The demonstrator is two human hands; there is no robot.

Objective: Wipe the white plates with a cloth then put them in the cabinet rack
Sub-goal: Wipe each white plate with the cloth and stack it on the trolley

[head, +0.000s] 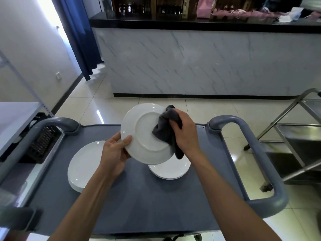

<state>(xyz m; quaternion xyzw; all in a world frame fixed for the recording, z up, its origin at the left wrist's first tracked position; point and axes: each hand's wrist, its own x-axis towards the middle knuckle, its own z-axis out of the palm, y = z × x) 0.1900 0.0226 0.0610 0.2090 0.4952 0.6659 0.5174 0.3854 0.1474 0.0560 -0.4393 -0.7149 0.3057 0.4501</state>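
My left hand (115, 150) grips a white plate (139, 136) by its rim, underside facing me, while my right hand (184, 131) presses a bunched grey cloth (165, 133) against it, above the table (156, 197).

A restaurant or bar service area: a long counter (199, 66) with a marble-look front and black top, dark shelves of bottles (132, 6) behind it, glossy tiled floor (107, 105), a grey plastic service cart (156, 197) carrying stacked white plates (85, 164), and a steel trolley (295, 140) alongside
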